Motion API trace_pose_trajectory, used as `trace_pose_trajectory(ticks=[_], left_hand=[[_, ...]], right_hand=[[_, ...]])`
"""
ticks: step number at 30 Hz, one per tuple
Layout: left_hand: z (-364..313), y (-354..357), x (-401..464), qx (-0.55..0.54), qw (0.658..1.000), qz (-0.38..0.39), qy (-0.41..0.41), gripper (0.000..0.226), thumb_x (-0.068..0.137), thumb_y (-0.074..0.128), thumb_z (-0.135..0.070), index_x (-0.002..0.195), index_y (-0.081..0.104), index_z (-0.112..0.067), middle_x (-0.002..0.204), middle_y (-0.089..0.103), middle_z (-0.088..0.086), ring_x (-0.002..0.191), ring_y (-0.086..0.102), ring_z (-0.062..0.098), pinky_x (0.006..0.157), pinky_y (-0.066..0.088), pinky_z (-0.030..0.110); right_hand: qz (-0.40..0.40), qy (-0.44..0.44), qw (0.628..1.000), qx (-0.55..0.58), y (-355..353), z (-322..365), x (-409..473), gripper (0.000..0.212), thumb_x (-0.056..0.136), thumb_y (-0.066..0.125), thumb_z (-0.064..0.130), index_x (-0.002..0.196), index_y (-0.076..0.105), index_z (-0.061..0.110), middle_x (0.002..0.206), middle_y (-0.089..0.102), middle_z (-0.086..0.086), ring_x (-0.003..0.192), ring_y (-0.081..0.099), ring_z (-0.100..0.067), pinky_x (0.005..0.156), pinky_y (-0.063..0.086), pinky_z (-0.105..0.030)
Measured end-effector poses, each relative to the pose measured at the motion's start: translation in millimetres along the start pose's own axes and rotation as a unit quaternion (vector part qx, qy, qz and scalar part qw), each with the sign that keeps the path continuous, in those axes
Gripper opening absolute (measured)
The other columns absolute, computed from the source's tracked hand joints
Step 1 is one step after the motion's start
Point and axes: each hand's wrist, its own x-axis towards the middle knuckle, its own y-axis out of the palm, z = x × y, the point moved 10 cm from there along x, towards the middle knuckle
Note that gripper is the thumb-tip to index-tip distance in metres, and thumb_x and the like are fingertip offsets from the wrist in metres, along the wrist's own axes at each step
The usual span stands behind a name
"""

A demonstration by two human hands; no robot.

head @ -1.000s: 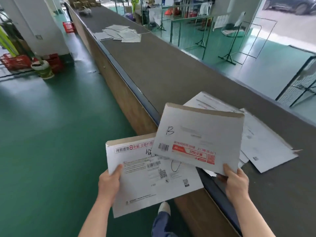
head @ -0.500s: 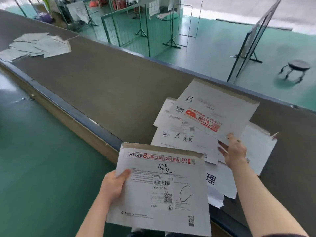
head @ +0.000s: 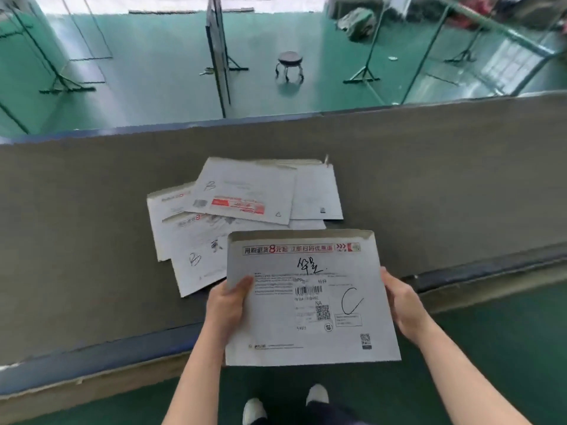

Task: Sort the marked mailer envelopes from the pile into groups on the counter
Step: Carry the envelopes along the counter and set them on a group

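Both hands held one white mailer envelope (head: 310, 299) in front of the body, above the near edge of the counter (head: 76, 240). The left hand (head: 225, 308) gripped the envelope's left edge, with the thumb curled over the printed face and the remaining fingers hidden behind the paper. The right hand (head: 403, 305) gripped the right edge, with the thumb lying along that edge; its other fingers were hidden behind the paper. The held envelope carried a red printed banner along the top, a barcode label at the centre and a handwritten letter C at the lower right.

A group of envelopes (head: 245, 210) lay flat on the grey counter surface, just beyond the held envelope and partly covered by its upper left corner. The top envelope of this group (head: 245, 191) showed a handwritten B and a red label. A lower envelope (head: 196, 259) also showed a handwritten B. The envelopes overlapped at differing angles.

A small round stool (head: 290, 64) stood on the green floor beyond the counter.
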Motion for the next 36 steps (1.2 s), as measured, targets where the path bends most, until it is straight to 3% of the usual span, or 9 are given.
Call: trace_pose_trajectory(ticks=[3,6,11,15,20,25,27,30,36], left_hand=[[-2.5,72.5,-0.5,0.038,0.997,0.065,0.002,0.017,0.096,0.07,-0.023,0.103,0.075,-0.008,0.095,0.08,0.009,0.081,0.078,0.026,0.072,0.063,0.038],[-5.8,152.2,-10.1,0.111,0.985,0.128,0.025,0.011,0.096,0.072,-0.025,0.097,0.074,-0.014,0.082,0.08,0.0,0.071,0.077,0.021,0.058,0.06,0.03],[9.9,303.2,-39.1,0.202,0.934,0.294,0.003,0.029,0.088,0.076,-0.004,0.115,0.068,-0.007,0.107,0.078,0.015,0.094,0.076,0.039,0.085,0.06,0.056],[61.9,456.2,-107.4,0.272,0.878,0.394,-0.008,0.057,0.069,0.088,-0.011,0.121,0.065,-0.004,0.109,0.077,0.018,0.096,0.075,0.042,0.084,0.06,0.054],[103.3,620.3,-179.4,0.349,0.842,0.405,0.07,0.022,0.088,0.076,-0.003,0.108,0.069,-0.011,0.096,0.079,0.013,0.08,0.077,0.034,0.066,0.062,0.042],[106.5,762.2,-225.7,0.363,0.832,0.394,0.143,0.017,0.09,0.076,-0.007,0.102,0.07,-0.017,0.095,0.078,0.005,0.081,0.075,0.026,0.07,0.058,0.035],[111.2,813.8,-240.1,0.352,0.832,0.398,0.161,0.016,0.091,0.074,-0.006,0.099,0.069,-0.02,0.094,0.076,0.001,0.084,0.073,0.026,0.074,0.059,0.037],[128.2,881.8,-245.0,0.346,0.83,0.407,0.156,0.017,0.091,0.073,-0.005,0.094,0.069,-0.021,0.093,0.076,0.001,0.086,0.073,0.027,0.081,0.06,0.042],[145.9,1029.4,-192.7,0.314,0.858,0.392,0.109,0.018,0.092,0.072,-0.007,0.097,0.067,-0.023,0.095,0.077,0.002,0.078,0.075,0.019,0.066,0.06,0.034]], right_hand=[[-0.054,0.003,0.995,0.088,-58.4,-16.6,-25.9,0.045,0.108,0.044,0.039,0.13,0.066,0.007,0.125,0.071,-0.021,0.116,0.067,-0.045,0.102,0.048,-0.067],[-0.178,-0.018,0.978,0.108,-142.6,-31.7,-65.1,0.028,0.102,0.059,0.022,0.116,0.067,-0.001,0.112,0.074,-0.023,0.103,0.071,-0.047,0.095,0.05,-0.073],[-0.334,-0.064,0.925,0.171,-276.1,-75.8,-140.4,0.02,0.101,0.065,0.02,0.099,0.071,0.001,0.099,0.078,-0.017,0.093,0.074,-0.043,0.087,0.058,-0.063],[-0.444,-0.093,0.863,0.223,-413.5,-122.4,-207.1,0.019,0.099,0.067,0.018,0.085,0.074,0.006,0.093,0.076,-0.019,0.088,0.072,-0.04,0.082,0.059,-0.055],[-0.512,-0.084,0.823,0.23,-550.2,-153.3,-278.1,0.039,0.091,0.068,0.036,0.092,0.064,-0.003,0.092,0.063,-0.033,0.073,0.055,-0.025,0.067,0.044,-0.039],[-0.548,-0.06,0.785,0.282,-629.3,-189.0,-312.8,0.026,0.097,0.065,0.035,0.099,0.074,0.011,0.098,0.077,-0.009,0.086,0.073,-0.028,0.082,0.059,-0.047],[-0.553,-0.05,0.768,0.318,-650.5,-207.6,-312.6,0.018,0.1,0.063,0.026,0.102,0.073,0.011,0.094,0.079,-0.006,0.075,0.071,-0.024,0.069,0.057,-0.042],[-0.573,-0.021,0.749,0.332,-692.4,-222.3,-301.0,0.014,0.099,0.062,0.021,0.103,0.07,0.01,0.086,0.076,-0.012,0.059,0.061,-0.021,0.049,0.044,-0.032],[-0.628,-0.018,0.735,0.254,-847.8,-164.4,-234.8,0.016,0.099,0.058,0.012,0.09,0.071,0.01,0.075,0.073,-0.006,0.054,0.059,-0.017,0.049,0.045,-0.033]])
